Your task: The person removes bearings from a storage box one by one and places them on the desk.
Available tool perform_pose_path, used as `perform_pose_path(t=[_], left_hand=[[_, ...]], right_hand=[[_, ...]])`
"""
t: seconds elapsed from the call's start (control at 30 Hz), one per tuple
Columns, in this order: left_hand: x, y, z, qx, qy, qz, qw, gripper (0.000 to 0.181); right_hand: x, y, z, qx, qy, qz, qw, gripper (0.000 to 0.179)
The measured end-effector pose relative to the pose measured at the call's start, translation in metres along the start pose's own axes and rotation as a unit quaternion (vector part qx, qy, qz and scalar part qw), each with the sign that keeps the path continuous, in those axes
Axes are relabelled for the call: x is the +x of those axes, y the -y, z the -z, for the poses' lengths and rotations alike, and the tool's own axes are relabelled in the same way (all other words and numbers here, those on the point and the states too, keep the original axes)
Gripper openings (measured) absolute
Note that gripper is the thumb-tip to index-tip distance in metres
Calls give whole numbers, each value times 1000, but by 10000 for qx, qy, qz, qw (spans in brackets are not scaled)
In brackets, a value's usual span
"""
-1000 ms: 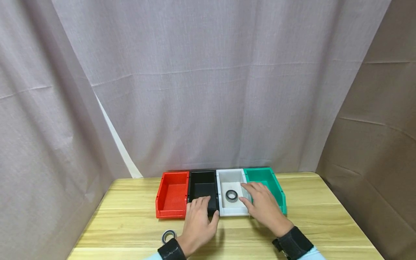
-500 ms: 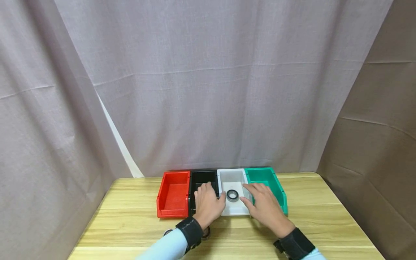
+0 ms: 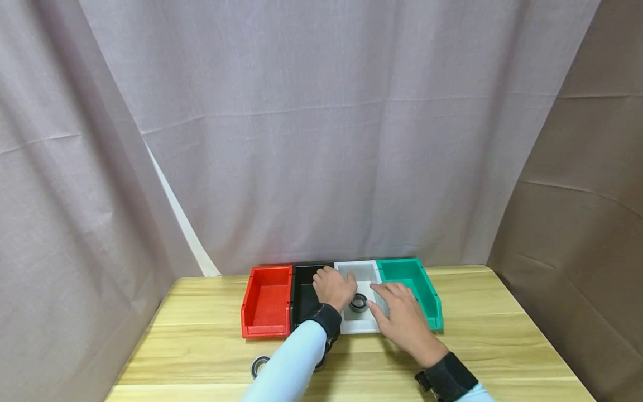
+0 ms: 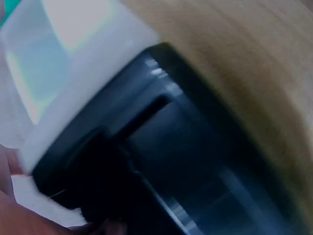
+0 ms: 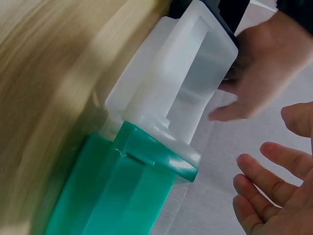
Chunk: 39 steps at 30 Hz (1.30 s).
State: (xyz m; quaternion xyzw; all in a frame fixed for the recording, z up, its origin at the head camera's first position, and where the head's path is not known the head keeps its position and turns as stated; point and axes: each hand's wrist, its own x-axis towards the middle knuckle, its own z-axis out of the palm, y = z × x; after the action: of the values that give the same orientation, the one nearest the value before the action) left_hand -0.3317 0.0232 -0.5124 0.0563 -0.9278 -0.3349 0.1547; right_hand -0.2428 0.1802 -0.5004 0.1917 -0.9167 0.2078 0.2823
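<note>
Four-sided bins stand side by side: a red bin (image 3: pixel 266 330), a black bin (image 3: pixel 305 298), a white bin (image 3: pixel 363 328) and a green bin (image 3: pixel 435 304). My left hand (image 3: pixel 334 288) is over the rear of the wall between black and white, fingers loosely bent; nothing shows in it. In the right wrist view its thumb and a finger stick out by the white bin, blurred. A ball bearing (image 3: pixel 359 303) lies inside the white bin. My right hand (image 3: pixel 403 318) hovers at the white bin's right wall, fingers spread and relaxed, holding nothing.
A second ball bearing (image 3: pixel 259 366) lies on the wooden table (image 3: pixel 191 346) in front of the red bin. Another dark ring (image 3: pixel 320 364) is mostly hidden by my left sleeve. A grey curtain (image 3: pixel 301 167) hangs close behind the bins.
My left hand has moved from the black bin's front edge, forward and right, to the rear of the wall beside the white bin. The right hand has barely moved.
</note>
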Motion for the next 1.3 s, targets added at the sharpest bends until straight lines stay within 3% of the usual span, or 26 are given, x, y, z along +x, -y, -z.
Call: perform_pose_path(t=[0.23,0.63,0.83,1.03,1.3], left_hand=[[-5,8,-17,174,-185,74,9997,36],[-5,9,-16,-54,-107,21,9999,29],[-4,12,-13,-352,163,274,9989,33],[-5,13,-14,-487,320,463,9972,37],[-3,12,-10,-617,374,470,9963,33]], right_hand=[[0,0,1,35,-63,-30,10000,39],[1,-4,5,-52,67,24,10000,40],[10,-3,-1,-311,734,240,9965,39],[29,-3,-25,-433,1698,320,9840,39],[59,-3,-63,-216,2166,289,9756,5]])
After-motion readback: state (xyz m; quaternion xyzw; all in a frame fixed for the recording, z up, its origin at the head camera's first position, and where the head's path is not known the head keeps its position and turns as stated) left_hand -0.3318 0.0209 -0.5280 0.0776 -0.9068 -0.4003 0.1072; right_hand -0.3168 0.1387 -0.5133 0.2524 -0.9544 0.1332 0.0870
